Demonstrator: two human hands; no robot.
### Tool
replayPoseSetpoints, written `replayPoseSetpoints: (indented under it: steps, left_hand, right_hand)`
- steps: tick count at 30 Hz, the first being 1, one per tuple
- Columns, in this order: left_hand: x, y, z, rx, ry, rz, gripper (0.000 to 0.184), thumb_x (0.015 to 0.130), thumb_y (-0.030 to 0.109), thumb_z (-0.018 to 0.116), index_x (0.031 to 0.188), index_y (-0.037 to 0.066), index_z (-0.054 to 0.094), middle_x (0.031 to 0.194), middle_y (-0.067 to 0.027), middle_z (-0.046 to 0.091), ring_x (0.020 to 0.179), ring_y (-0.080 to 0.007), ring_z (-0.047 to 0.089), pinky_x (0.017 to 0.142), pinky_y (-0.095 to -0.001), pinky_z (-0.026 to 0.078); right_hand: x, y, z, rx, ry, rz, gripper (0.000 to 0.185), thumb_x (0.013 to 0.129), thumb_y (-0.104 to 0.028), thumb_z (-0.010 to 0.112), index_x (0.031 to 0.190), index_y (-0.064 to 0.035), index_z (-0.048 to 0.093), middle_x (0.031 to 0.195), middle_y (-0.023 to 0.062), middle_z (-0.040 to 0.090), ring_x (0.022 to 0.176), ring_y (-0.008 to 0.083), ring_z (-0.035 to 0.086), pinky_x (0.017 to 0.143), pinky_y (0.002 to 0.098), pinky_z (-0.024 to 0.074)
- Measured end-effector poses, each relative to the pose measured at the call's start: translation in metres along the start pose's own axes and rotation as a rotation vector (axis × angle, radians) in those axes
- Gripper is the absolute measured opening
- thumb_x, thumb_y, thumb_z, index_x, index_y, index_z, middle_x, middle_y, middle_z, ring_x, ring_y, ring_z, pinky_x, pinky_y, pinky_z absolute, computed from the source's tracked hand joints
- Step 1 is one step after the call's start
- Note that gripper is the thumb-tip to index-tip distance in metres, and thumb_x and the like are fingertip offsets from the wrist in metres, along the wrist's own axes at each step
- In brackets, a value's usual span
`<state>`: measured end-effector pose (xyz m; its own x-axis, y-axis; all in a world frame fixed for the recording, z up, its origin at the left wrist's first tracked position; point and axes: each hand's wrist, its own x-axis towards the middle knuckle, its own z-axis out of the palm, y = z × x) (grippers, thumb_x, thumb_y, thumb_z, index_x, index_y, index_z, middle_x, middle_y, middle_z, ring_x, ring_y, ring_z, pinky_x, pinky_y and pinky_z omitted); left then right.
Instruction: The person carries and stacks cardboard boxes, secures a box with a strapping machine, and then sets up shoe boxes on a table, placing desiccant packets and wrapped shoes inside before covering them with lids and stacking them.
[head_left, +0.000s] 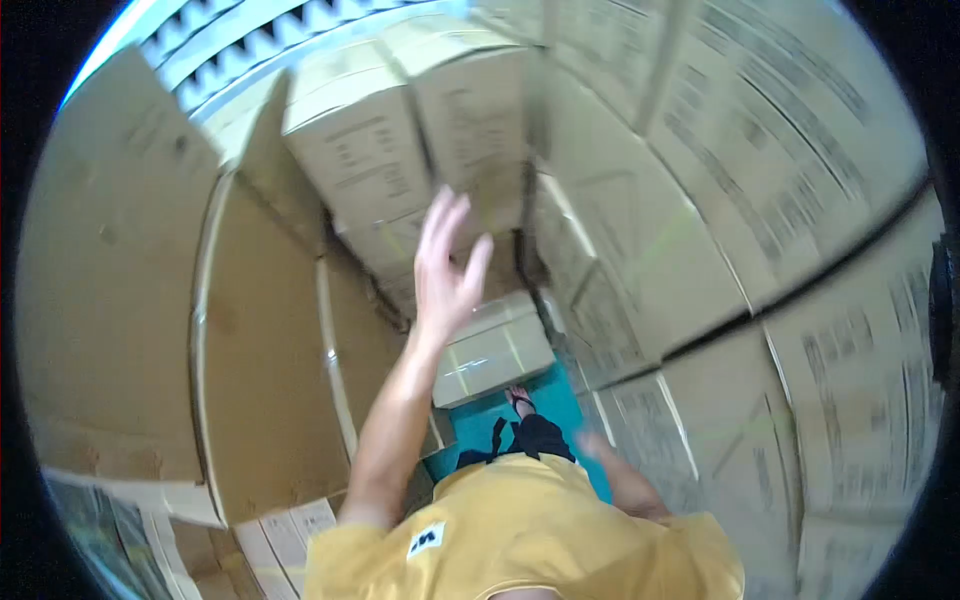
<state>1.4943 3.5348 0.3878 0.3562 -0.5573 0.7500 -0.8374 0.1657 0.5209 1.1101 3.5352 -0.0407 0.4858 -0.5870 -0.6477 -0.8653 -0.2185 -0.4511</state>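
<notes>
My left hand (pixel 447 268) is raised in front of me with fingers stretched out and thumb apart, holding nothing. Behind it stand two tall cardboard boxes (pixel 360 160) side by side with printed markings. I cannot tell whether the hand touches them. Below it a taped cardboard box (pixel 492 350) lies low by my foot. My right hand (pixel 597 447) hangs low at my side, smeared by motion, so its fingers do not show clearly. It is nearest to the boxes (pixel 640 425) stacked on the right.
A high wall of printed cartons (pixel 830 350) rises on the right. Large brown cartons (pixel 265 350) stand on the left, one with a raised flap (pixel 110 280). My foot (pixel 518 400) in a sandal stands on a narrow strip of teal floor (pixel 480 415) between the stacks.
</notes>
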Motion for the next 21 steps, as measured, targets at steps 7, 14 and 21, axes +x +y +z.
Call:
replayPoseSetpoints:
  steps: [7,14,21]
  left_hand:
    - [-0.103,0.262,-0.079,-1.130,-0.852,-0.121,0.047,0.096,0.033,0.054,0.129,0.000,0.059,0.131,-0.0144,0.061,0.123,-0.0378,0.055,0.106,-0.0477,0.042]
    - [-0.197,0.451,-0.086,-1.188,-0.617,1.050,0.043,0.103,0.029,0.042,0.140,0.008,0.050,0.135,-0.0071,0.055,0.130,-0.0305,0.046,0.111,-0.0585,0.029]
    - [-0.390,0.685,-0.090,-2.586,-1.968,0.141,0.045,0.105,0.029,0.040,0.134,-0.002,0.055,0.115,-0.0081,0.067,0.115,-0.0283,0.058,0.107,-0.0574,0.034]
  right_hand:
    - [-0.427,0.205,0.253,0.570,-0.212,0.824,0.037,0.088,-0.041,0.067,0.098,-0.0058,0.074,0.085,0.0143,0.072,0.081,0.0264,0.070,0.071,0.0458,0.0538]
    - [-0.491,0.160,0.309,1.086,0.884,0.830,0.045,0.089,-0.042,0.060,0.116,-0.0071,0.066,0.117,0.0202,0.067,0.107,0.0354,0.064,0.092,0.0418,0.0507]
    - [-0.646,0.123,0.501,1.253,1.000,1.107,0.047,0.090,-0.043,0.057,0.122,-0.0080,0.063,0.117,0.0194,0.067,0.109,0.0359,0.063,0.095,0.0433,0.0485]
